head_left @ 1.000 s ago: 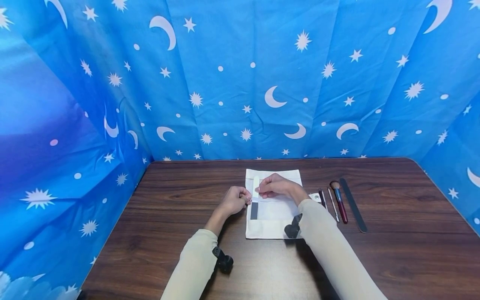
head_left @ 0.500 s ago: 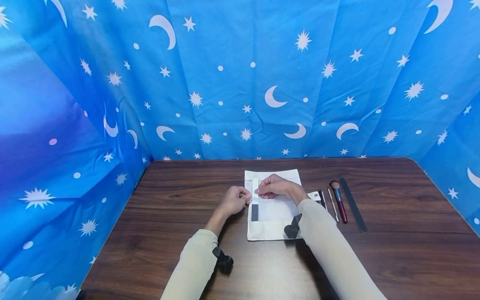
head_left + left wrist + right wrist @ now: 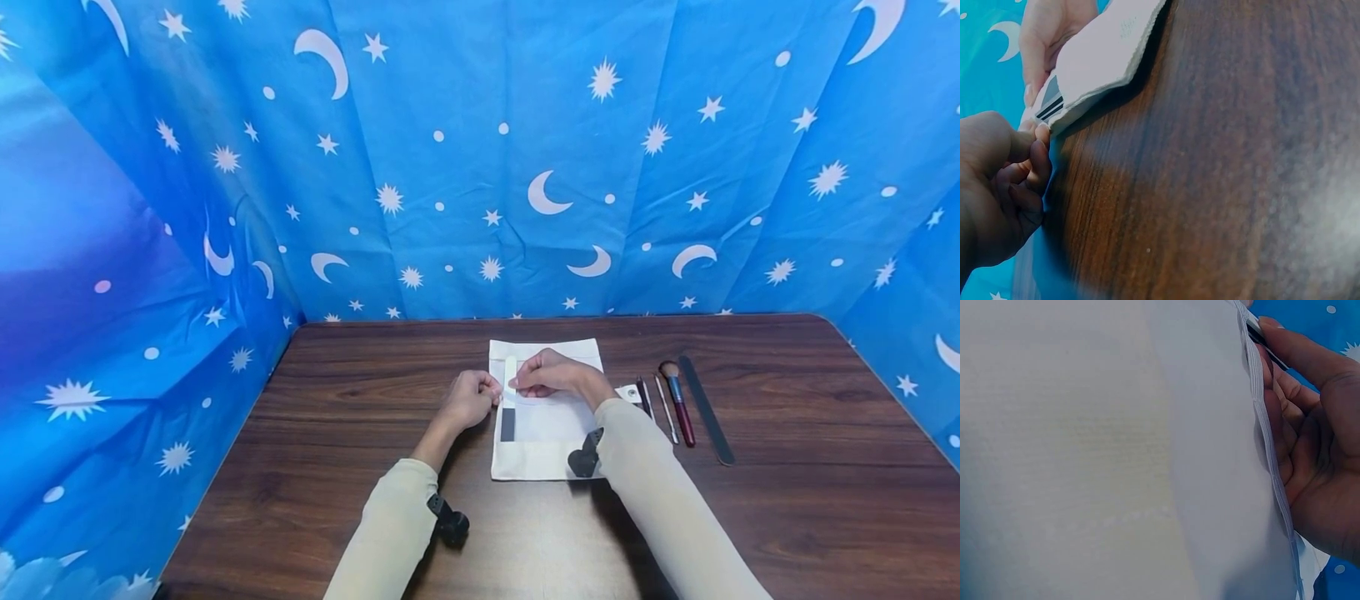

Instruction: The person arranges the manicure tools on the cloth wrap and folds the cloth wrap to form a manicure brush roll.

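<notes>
A white fabric pouch point(image 3: 551, 462) lies on the table in the head view, its pocket edge running across the middle. Along its left side stands a flat nail buffer point(image 3: 509, 423), white at the top and dark grey lower down. My right hand point(image 3: 551, 372) pinches the white part of the buffer between thumb and fingers. At the pouch's left edge, my left hand point(image 3: 471, 398) pinches the fabric, as the left wrist view also shows with the thumb and index finger point(image 3: 1040, 134). In the right wrist view the pocket's stitched edge point(image 3: 1264, 425) hides part of the right fingers.
Right of the pouch lie a thin dark tool point(image 3: 644, 396), a slim silver tool point(image 3: 666, 410), a makeup brush point(image 3: 678, 404) and a long black nail file point(image 3: 707, 410). A snap tab point(image 3: 628, 393) sticks out from the pouch. Blue star-and-moon cloth hangs behind the table.
The buffer and the pouch have shifted slightly toward the person. Both hands keep nearly the same place and hold.
</notes>
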`<state>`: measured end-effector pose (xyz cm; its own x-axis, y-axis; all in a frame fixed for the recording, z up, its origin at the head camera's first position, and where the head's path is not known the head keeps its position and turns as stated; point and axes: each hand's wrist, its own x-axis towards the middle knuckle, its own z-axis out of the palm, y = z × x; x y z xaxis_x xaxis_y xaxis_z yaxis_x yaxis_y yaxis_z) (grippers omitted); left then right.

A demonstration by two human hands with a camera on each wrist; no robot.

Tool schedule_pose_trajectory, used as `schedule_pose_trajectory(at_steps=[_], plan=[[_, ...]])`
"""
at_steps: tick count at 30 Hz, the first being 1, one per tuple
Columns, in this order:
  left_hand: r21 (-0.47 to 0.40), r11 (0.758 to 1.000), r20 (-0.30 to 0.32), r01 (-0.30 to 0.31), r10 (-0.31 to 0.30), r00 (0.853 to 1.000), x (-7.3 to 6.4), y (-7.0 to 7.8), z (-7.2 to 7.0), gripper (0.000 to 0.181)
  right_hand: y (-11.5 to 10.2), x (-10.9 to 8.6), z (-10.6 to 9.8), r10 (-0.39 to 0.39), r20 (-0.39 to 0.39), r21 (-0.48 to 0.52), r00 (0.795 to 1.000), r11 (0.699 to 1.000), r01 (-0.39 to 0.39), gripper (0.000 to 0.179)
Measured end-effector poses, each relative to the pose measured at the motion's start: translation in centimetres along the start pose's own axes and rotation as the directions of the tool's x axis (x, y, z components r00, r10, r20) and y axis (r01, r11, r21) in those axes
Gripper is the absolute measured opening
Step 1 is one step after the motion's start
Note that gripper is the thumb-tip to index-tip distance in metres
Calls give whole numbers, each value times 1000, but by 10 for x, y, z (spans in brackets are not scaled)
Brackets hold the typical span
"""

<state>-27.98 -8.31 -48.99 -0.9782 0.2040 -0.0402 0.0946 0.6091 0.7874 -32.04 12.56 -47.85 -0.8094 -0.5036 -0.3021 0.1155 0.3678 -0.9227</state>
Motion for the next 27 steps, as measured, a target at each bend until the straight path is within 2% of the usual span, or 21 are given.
schedule_pose_trajectory(at_steps=[5, 9, 12, 15, 19, 22, 27], plan=[[-101, 995, 75, -19, 26, 997, -1, -2, -5, 13, -2, -2, 0, -22, 19, 2, 1000, 1000, 22, 21], [-185, 982, 165, -35, 66, 984, -2, -4, -9, 13, -2, -2, 0, 30, -4, 5, 1000, 1000, -30, 19], [-205, 978, 192, -41, 81, 978, -2, -5, -11, 13, -1, -2, 0, 47, -7, 14, 999, 999, -47, 18], [-217, 975, 161, -42, 79, 984, -2, -4, -12, 11, -2, -3, -1, 39, 3, 18, 999, 999, -39, 18], [-224, 972, 73, -67, 85, 994, -5, 1, -11, 10, -3, -6, -2, 10, -8, 4, 1000, 1000, -9, 17], [-217, 970, 29, -110, 119, 992, -6, 6, -7, 11, -4, -12, -6, -42, -43, -46, 998, 998, 40, 20], [-214, 965, 12, -152, 158, 987, -7, 11, 3, 11, -4, -28, -17, -128, -123, -137, 984, 984, 111, 25]])
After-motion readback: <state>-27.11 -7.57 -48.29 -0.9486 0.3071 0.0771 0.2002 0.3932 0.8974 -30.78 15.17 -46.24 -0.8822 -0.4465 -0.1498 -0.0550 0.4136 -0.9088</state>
